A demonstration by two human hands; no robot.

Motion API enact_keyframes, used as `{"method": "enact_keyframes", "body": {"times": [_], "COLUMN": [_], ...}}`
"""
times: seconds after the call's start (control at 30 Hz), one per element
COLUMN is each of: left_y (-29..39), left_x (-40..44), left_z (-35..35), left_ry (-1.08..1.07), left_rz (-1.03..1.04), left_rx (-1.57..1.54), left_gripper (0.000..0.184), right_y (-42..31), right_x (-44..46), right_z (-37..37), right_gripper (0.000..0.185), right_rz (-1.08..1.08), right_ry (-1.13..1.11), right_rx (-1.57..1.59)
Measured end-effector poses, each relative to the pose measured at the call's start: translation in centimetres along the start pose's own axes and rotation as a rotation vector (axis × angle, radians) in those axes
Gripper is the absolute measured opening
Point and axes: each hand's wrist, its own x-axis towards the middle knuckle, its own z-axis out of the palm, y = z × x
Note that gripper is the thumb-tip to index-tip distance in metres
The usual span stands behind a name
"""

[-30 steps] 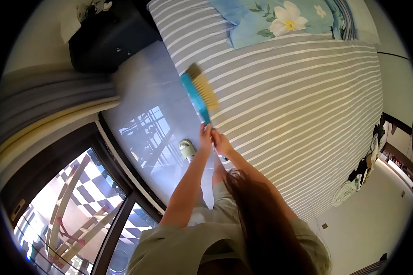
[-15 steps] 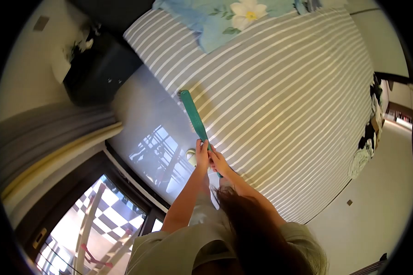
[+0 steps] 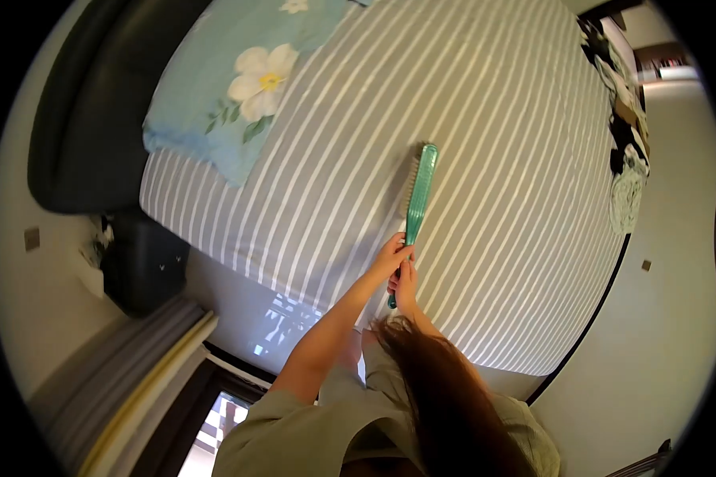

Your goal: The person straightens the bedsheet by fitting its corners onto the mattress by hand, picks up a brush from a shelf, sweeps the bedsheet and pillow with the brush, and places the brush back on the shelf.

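A long green bed brush (image 3: 422, 184) points away from me over the striped bed sheet (image 3: 485, 207), its pale bristles facing left. Both of my hands are closed around its handle. My left hand (image 3: 392, 253) grips the handle close to the brush head. Just below it, my right hand (image 3: 406, 285) wraps the handle nearer its end, whose green tip pokes out beneath. I cannot tell whether the bristles touch the sheet.
On the bed's far left lies a blue flowered pillow (image 3: 215, 111), beside a dark headboard (image 3: 95, 103). A black nightstand (image 3: 145, 262) stands at the left, near a grey curtain (image 3: 127, 389). Folded clothes (image 3: 628, 191) line the right edge.
The brush has swung from the bed's left edge to the right, over the sheet, and its bristles have come into sight. Both hands keep their hold. My view has turned too.
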Motion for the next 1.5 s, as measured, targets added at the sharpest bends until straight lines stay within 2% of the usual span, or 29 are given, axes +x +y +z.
{"method": "enact_keyframes", "body": {"times": [0.13,0.2,0.23,0.37,0.47,0.57,0.7,0.8,0.9,0.93,1.0,1.1,1.2,1.3,1.33,1.4,1.5], "left_y": [-2.8,-3.7,-3.9,-4.8,-3.6,-2.6,-0.9,0.2,4.6,6.2,8.8,7.7,5.9,5.6,6.6,8.3,7.8], "left_x": [4.9,6.4,6.9,10.4,13.1,16.5,22.3,27.1,29.3,29.5,27.6,25.2,24.3,26.7,27.9,30.5,34.6], "left_z": [4.1,6.3,7.6,11.0,13.1,14.3,14.0,13.2,11.7,11.0,10.8,10.9,12.5,14.1,14.7,15.8,15.1], "left_ry": [-0.175,-0.240,-0.221,-0.307,-0.340,-0.321,-0.349,-0.254,0.055,0.174,0.350,0.489,0.343,-0.006,-0.117,-0.189,-0.170], "left_rz": [-0.079,-0.107,-0.115,-0.178,-0.163,-0.052,-0.081,0.022,0.046,0.060,0.075,0.199,0.137,0.069,0.049,-0.062,-0.083], "left_rx": [0.038,0.118,0.075,0.124,0.193,0.274,0.331,0.451,0.279,0.271,0.118,0.086,-0.085,-0.208,-0.155,-0.067,0.016], "left_gripper": [0.030,0.034,0.027,0.032,0.031,0.027,0.021,0.024,0.030,0.035,0.036,0.025,0.031,0.029,0.029,0.031,0.034], "right_y": [-2.0,-2.7,-3.1,-5.2,-7.3,-9.2,-13.0,-15.9,-19.2,-20.4,-21.1,-21.0,-21.6,-22.1,-24.0,-24.6,-24.4], "right_x": [1.0,1.5,2.0,3.5,4.9,7.7,13.5,18.2,21.6,21.7,22.2,20.7,18.1,18.6,18.2,20.1,24.3], "right_z": [-2.8,-4.8,-5.6,-8.5,-9.2,-9.1,-8.3,-7.7,-6.5,-5.5,-5.0,-5.7,-7.5,-10.8,-10.1,-10.7,-8.4], "right_gripper": [0.027,0.031,0.031,0.031,0.031,0.031,0.031,0.032,0.032,0.035,0.035,0.037,0.042,0.044,0.044,0.045,0.046], "right_rz": [-0.094,-0.124,-0.134,-0.162,-0.183,-0.212,-0.253,-0.233,-0.157,-0.200,-0.087,-0.042,-0.097,-0.197,-0.242,-0.351,-0.347], "right_ry": [0.241,0.272,0.290,0.391,0.437,0.469,0.469,0.424,0.262,0.135,0.001,-0.124,-0.089,0.025,0.079,0.158,0.426], "right_rx": [0.119,0.176,0.199,0.263,0.293,0.321,0.314,0.274,0.153,0.089,-0.016,-0.177,-0.296,-0.229,-0.189,-0.152,-0.066]}}
